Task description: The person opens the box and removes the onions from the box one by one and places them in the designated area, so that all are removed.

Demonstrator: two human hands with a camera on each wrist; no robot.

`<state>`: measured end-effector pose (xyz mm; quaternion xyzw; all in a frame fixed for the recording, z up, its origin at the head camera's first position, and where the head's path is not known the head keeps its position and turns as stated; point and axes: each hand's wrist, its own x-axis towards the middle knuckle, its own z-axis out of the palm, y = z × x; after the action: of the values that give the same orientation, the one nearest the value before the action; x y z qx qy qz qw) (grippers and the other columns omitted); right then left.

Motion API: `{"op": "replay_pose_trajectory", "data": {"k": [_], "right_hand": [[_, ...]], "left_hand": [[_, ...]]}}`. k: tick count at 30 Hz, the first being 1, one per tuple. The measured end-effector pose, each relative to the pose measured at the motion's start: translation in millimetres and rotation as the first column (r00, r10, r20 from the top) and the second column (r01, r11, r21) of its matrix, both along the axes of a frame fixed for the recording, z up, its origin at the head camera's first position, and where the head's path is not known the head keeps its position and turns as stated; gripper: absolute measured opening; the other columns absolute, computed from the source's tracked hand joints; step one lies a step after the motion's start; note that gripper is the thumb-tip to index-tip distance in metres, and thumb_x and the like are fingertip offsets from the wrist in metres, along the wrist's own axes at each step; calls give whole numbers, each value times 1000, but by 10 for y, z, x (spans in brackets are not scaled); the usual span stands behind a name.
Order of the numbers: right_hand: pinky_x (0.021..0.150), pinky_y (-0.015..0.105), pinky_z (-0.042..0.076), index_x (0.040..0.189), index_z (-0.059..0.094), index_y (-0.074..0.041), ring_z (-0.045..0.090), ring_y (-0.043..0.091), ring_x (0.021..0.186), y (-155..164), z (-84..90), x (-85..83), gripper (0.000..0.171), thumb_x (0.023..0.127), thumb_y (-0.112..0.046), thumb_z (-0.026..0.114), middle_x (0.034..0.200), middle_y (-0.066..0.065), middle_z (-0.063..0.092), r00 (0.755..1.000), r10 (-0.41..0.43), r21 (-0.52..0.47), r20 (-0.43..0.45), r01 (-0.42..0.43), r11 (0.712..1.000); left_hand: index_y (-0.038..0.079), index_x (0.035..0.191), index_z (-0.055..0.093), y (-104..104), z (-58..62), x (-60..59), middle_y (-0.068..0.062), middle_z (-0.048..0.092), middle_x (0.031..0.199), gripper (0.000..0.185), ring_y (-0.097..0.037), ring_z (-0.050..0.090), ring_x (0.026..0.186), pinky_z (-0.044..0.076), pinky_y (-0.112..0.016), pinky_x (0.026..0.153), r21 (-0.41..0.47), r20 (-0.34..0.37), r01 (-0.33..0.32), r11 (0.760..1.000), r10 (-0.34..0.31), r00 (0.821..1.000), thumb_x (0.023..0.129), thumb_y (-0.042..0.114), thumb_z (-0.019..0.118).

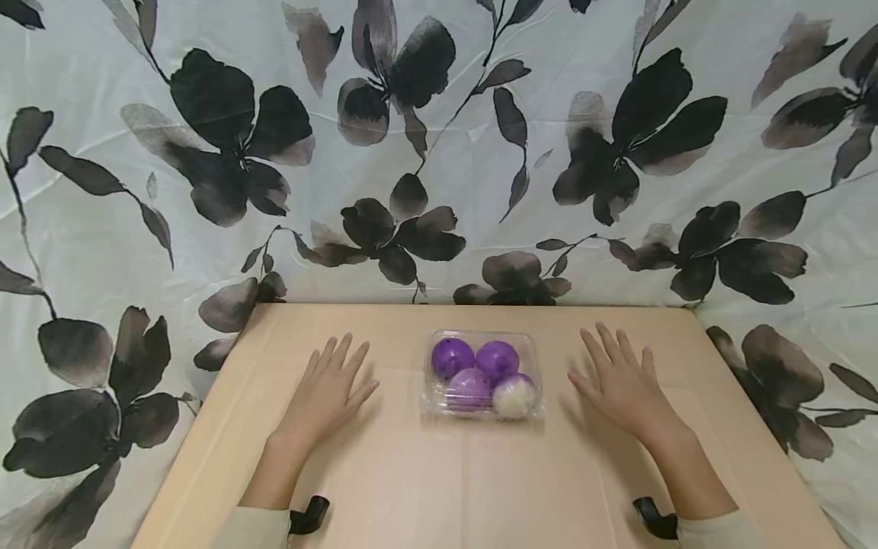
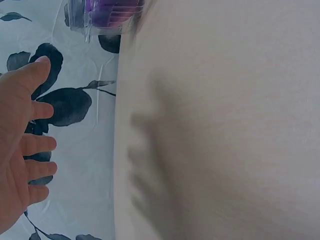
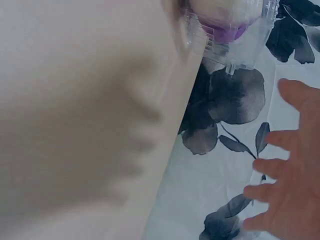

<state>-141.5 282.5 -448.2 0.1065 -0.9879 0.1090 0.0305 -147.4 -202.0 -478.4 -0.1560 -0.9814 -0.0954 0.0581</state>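
Observation:
A clear plastic box [image 1: 430, 402] stands on the table between the hands, with several round purple things in it that look like balls or onions. Three look purple all over, and the front right one [image 1: 514, 395] is partly whitish. To the left of the box, my left hand [image 1: 328, 393] hovers palm down, fingers spread and holding nothing. On the other side my right hand [image 1: 620, 385] is held the same way, fingers apart and free of the box. Both wrist views show the hand's shadow on the tabletop and a corner of the clear box [image 3: 235, 52].
The light wooden table [image 1: 466, 488] has its far edge against a white cloth [image 1: 507, 244] printed with dark flowers. This cloth also hangs at both sides. A black band piece [image 1: 310, 515] sits at the left wrist, another [image 1: 655, 518] at the right.

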Motion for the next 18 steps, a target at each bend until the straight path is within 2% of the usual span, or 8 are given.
{"op": "replay_pose_trajectory", "data": {"k": [9, 18], "right_hand": [[116, 83, 21, 159, 37, -10, 30, 47, 152, -100, 45, -81, 73, 100, -43, 63, 166, 21, 33, 985, 124, -18, -123, -127, 992], [114, 79, 31, 156, 43, -9, 41, 41, 146, -266, 86, -155, 73, 94, -38, 71, 160, 18, 42, 933, 281, 5, -225, -288, 958]], "left_hand": [[8, 156, 44, 58, 86, -56, -25, 36, 163, 70, -50, 33, 150, 28, -69, 124, 28, -9, 33, 999, -33, 999, 103, 52, 56], [5, 154, 46, 175, 141, -91, -23, 43, 159, 68, -45, 41, 147, 32, -59, 126, 156, 21, 93, 983, -97, 995, 102, 46, 61]]}}
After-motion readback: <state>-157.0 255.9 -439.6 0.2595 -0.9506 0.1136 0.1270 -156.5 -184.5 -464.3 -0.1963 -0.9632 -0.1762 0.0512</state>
